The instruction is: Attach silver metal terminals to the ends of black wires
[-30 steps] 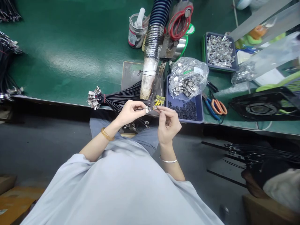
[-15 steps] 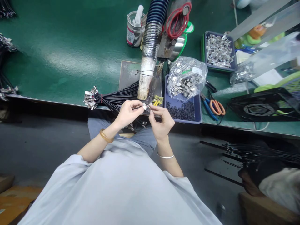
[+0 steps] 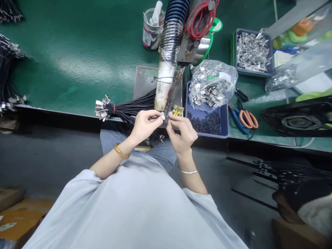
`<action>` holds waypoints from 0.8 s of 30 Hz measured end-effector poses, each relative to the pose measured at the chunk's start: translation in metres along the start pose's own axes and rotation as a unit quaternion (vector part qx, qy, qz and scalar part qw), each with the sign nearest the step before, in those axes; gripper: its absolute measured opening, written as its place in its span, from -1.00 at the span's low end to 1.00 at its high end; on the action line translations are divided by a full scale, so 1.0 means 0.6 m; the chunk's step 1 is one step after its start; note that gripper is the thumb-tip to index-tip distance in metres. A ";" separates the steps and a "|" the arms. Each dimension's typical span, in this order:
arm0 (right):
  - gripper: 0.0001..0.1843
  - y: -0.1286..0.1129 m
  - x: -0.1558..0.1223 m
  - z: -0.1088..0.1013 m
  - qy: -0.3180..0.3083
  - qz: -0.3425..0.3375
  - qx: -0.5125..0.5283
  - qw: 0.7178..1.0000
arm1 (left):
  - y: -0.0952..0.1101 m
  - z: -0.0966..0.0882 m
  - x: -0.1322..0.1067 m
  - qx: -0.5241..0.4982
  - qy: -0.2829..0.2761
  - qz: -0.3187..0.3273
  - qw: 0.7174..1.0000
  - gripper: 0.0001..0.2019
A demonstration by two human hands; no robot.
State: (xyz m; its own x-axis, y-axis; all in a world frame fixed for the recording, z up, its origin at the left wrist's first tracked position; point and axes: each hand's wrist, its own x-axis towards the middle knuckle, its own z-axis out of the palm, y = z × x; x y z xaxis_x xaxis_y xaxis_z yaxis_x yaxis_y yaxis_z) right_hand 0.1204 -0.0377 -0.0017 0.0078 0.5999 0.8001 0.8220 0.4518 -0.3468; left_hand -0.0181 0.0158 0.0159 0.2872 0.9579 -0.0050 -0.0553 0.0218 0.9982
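Observation:
My left hand pinches a small metal terminal on the end of a black wire, just at the front edge of the green bench. My right hand meets it from the right, fingertips pinched on the same terminal. A bundle of black wires with metal ends lies across the bench edge to the left of the hands. Just behind the fingers is a small yellow part and the white tip of a ribbed hose.
A blue tray holds small black pieces and a clear bag of metal clips. Orange-handled scissors lie to its right. A second tray of metal clips and a tin stand farther back. More wire bundles lie far left.
My right hand has moved left from beside the yellow part to meet my left hand, and both now pinch the terminal together.

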 end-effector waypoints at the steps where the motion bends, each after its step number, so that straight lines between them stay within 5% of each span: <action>1: -0.79 0.000 0.000 0.000 0.000 -0.004 0.000 1.000 | 0.001 0.000 0.000 -0.002 0.000 0.001 1.000 -0.85; 18: -0.83 0.000 -0.007 0.001 0.000 0.039 0.017 0.999 | -0.001 0.000 -0.004 0.020 0.002 -0.019 1.000 -0.85; 24: -0.82 0.002 0.000 0.002 0.006 0.003 0.014 1.000 | 0.000 0.004 -0.006 0.041 0.014 -0.003 0.999 -0.84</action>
State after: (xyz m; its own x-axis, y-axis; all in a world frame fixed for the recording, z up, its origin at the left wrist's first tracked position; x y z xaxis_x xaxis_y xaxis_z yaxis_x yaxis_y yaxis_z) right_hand 0.1206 -0.0363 -0.0030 0.0198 0.5940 0.8042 0.8059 0.4666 -0.3645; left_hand -0.0171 0.0117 0.0163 0.2601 0.9655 -0.0113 0.0243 0.0052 0.9997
